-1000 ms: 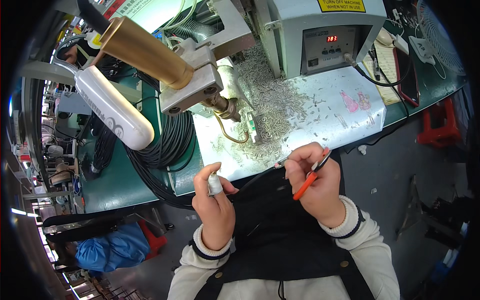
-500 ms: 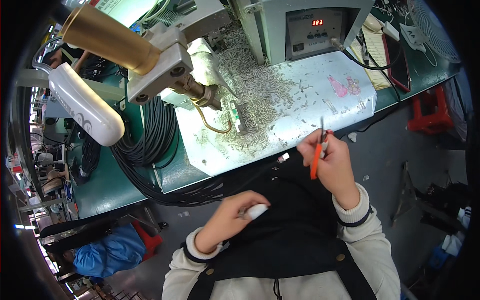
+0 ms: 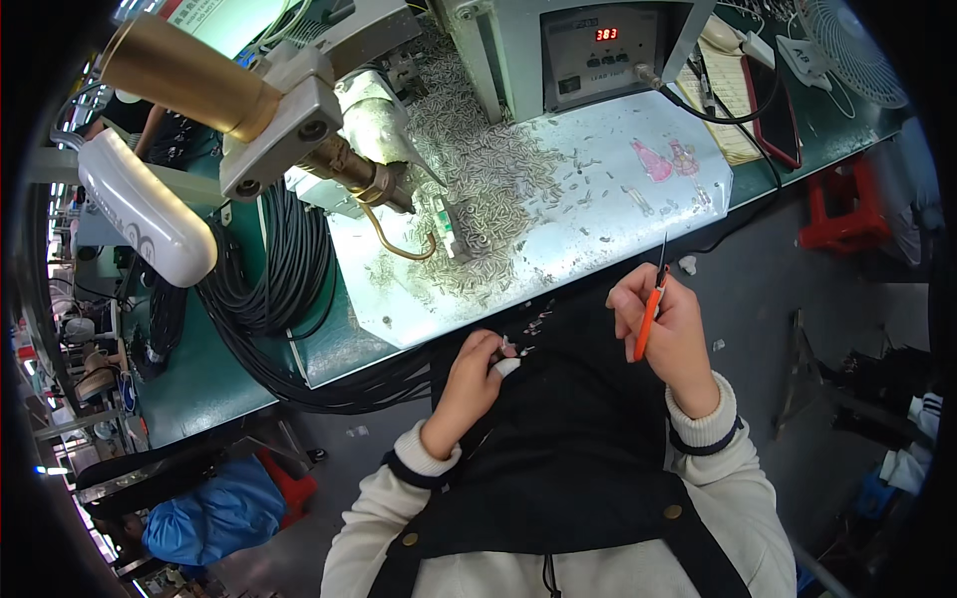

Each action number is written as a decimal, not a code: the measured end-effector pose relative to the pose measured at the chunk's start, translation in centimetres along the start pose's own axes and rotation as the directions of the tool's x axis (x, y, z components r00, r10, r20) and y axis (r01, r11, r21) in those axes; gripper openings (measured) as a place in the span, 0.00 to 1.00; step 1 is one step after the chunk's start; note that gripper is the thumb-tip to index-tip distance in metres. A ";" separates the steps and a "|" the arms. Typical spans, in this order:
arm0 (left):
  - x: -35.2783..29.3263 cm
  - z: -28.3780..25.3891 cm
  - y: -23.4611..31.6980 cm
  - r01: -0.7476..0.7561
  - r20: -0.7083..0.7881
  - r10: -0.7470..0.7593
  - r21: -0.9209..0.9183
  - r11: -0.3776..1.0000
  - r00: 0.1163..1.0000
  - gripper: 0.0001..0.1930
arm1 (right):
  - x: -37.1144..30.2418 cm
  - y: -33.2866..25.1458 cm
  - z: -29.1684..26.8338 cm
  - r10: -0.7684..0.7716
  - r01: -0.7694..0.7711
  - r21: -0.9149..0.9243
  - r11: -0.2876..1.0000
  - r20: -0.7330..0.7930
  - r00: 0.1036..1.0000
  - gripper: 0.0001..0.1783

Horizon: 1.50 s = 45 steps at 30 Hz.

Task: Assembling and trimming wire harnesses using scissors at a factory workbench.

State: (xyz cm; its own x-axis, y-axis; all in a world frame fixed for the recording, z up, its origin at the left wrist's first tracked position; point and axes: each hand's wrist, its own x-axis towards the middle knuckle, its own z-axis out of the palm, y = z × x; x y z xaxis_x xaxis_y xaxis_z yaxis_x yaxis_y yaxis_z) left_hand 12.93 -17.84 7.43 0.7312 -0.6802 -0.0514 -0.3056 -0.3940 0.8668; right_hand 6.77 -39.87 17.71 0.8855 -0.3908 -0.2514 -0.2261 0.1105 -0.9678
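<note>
My right hand (image 3: 666,329) is closed around an orange-handled tool (image 3: 648,321) with a thin, dark pointed tip directed away from me; its exact kind is unclear. My left hand (image 3: 474,377), with a white cover (image 3: 506,367) on the thumb, is pinched closed over the dark apron (image 3: 558,439). What lies between its fingers is too small to make out. Just beyond those fingers, several small shiny pieces (image 3: 538,317) show against the black. A bundle of black cables (image 3: 349,397) runs from the bench toward my left hand.
A metal plate (image 3: 598,244) on the green bench (image 3: 344,354) bears many small metal pieces (image 3: 488,164). Above it stands a machine with a brass-coloured cylinder (image 3: 189,80), next to a control box (image 3: 603,60). A white lamp-like housing (image 3: 150,209) juts out at left; a red stool (image 3: 842,209) stands right.
My left hand has moved forward and slightly right, its fingers now pinched near the small shiny pieces. My right hand has shifted slightly right, turning the orange-handled tool. The whole view has shifted a little.
</note>
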 end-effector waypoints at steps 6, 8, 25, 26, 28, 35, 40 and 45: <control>-0.8 -4.9 7.7 0.325 0.259 -0.197 -0.761 0.561 0.946 0.05 | -0.4 1.2 2.5 -0.084 0.074 0.065 0.995 0.171 0.982 0.05; -1.1 -6.2 8.8 0.461 0.432 -0.163 -0.848 0.262 0.887 0.07 | -0.4 1.4 3.9 -0.218 0.203 0.082 0.976 0.260 0.941 0.04; -0.7 -7.1 11.9 0.332 0.042 -0.424 -0.692 0.641 0.905 0.08 | 0.2 -1.0 6.9 -0.794 0.804 -0.407 0.433 0.250 0.554 0.10; -0.7 -7.5 11.8 0.336 0.085 -0.408 -0.728 0.598 0.909 0.08 | 0.1 -1.1 6.8 -0.815 0.833 -0.426 0.354 0.296 0.498 0.12; -0.9 -8.2 11.6 0.350 0.170 -0.368 -0.789 0.505 0.914 0.09 | -0.1 -1.2 6.5 -0.837 0.872 -0.451 0.189 0.391 0.384 0.15; -1.1 -8.0 11.3 0.241 0.078 -0.328 -0.835 0.494 0.941 0.09 | -0.2 1.2 6.8 -0.602 0.660 -0.072 0.748 0.346 0.720 0.16; -0.9 -6.1 12.2 0.053 -0.306 -0.204 -0.436 0.898 0.930 0.10 | -0.9 0.5 7.3 -0.632 0.694 -0.207 0.689 0.296 0.716 0.11; -1.3 -5.8 12.0 -0.095 -0.383 0.128 0.104 0.990 0.915 0.12 | -1.3 0.0 7.7 -0.544 0.602 -0.183 0.777 0.286 0.789 0.05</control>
State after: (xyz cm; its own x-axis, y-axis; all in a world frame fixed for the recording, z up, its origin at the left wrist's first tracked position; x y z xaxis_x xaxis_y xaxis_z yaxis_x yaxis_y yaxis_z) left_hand 11.87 -18.13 20.71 0.8633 -0.4361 0.2538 -0.4355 -0.3900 0.8113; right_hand 8.74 -32.36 18.08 0.9376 -0.1068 0.3308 0.2833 -0.3168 -0.9052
